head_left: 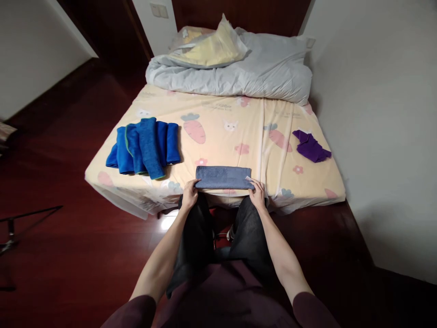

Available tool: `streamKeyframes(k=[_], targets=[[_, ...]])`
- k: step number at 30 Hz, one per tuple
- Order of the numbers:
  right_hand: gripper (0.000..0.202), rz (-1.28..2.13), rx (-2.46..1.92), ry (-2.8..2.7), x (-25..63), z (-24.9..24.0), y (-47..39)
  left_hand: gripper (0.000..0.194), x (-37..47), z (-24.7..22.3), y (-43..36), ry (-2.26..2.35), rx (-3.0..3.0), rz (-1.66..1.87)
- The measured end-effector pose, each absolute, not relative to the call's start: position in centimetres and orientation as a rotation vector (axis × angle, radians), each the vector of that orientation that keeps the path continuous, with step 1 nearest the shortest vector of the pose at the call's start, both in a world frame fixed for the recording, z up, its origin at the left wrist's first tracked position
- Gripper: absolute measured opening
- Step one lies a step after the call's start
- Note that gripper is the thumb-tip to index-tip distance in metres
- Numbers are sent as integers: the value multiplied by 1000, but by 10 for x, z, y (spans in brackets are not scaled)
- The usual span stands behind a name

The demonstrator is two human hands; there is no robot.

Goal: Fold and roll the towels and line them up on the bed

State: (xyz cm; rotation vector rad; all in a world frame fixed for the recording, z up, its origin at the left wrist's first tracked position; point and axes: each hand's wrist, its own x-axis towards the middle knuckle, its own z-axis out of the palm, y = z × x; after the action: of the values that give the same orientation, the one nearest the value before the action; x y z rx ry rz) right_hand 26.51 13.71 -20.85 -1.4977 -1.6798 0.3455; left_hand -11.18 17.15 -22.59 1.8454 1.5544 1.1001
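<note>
A grey-blue towel (223, 177), folded into a long flat strip, lies at the near edge of the bed. My left hand (190, 193) pinches its left end at the near corner. At the opposite end, my right hand (257, 193) grips the near right corner, beside a small pale tag. Several rolled or folded blue towels (148, 146) are piled together on the left side of the bed. A crumpled purple cloth (312, 146) rests on the right side, away from both hands.
The bed's yellow sheet (218, 141) has carrot and flower prints. A pale grey quilt (273, 68) and a yellow pillow (218, 43) lie at the far end. A wall (385, 136) stands to the right. Part of a black stand (12, 228) shows at the left.
</note>
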Motion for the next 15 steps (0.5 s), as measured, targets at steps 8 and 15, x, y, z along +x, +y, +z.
streamKeyframes(k=[8, 15], targets=[[29, 369, -1604, -1557, 267, -215, 138, 37, -112, -232, 174, 1662, 1736, 1126], [33, 372, -1668, -1452, 268, -226, 140, 32, -111, -236, 175, 1747, 1644, 1164]])
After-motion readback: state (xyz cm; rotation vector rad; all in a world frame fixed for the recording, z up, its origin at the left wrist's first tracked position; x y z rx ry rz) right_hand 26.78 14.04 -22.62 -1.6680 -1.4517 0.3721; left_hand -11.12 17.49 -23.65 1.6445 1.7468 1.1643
